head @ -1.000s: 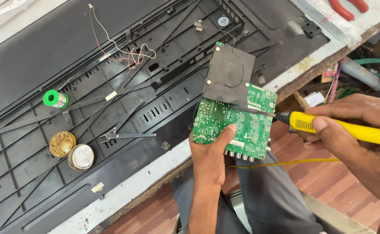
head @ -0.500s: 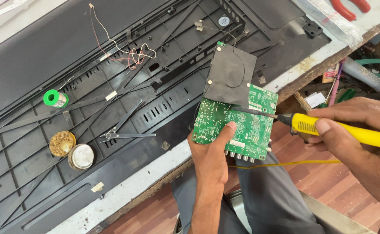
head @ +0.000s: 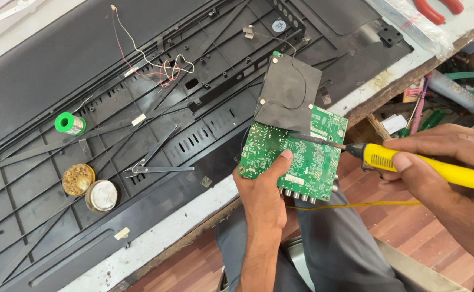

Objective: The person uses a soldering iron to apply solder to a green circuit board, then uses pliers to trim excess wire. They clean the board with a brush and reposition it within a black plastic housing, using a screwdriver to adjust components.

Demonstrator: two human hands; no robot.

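Observation:
My left hand grips a green circuit board from below, thumb on its face. A black sheet covers the board's upper part. My right hand holds a yellow-handled soldering iron; its dark metal tip rests on the middle of the board. A thin yellow cord runs under the board toward my right. My grey-trousered legs are below.
A large black plastic back panel lies on the white bench. On it are a green solder spool, two round tins, tweezers and loose thin wires. Red-handled pliers and cluttered tools sit at the right.
The soldering iron has slid left, so its tip has moved from the board's right edge onto the middle of the board. My left hand still holds the board in place.

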